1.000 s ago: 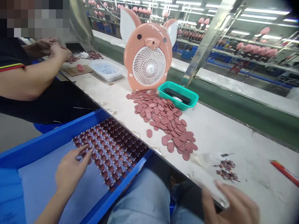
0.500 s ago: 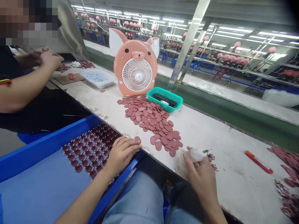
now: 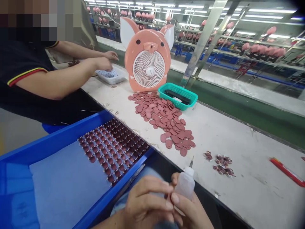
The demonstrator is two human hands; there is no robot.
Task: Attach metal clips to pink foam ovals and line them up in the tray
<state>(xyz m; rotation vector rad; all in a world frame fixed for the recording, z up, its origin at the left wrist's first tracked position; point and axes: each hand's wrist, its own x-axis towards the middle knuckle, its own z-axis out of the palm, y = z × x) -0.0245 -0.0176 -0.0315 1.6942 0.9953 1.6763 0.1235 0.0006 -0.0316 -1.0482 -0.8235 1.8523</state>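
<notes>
Well in front of the pig-faced fan (image 3: 149,60), the 2 hands have just come together: the left hand (image 3: 149,200) has left the worktop (image 3: 238,133) edge, fingers drawn close, though I can't tell what they pinch; the right hand (image 3: 190,210) grips the needle-tipped squeeze bottle (image 3: 185,184), nozzle up. It looks like 2-handed work now. I can't read the fan's hub marking.

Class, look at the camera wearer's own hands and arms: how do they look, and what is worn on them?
The left hand and right hand are bare: no gloves, rings or bracelets show. No sleeve shows on the short stretches of arm in view.
</notes>
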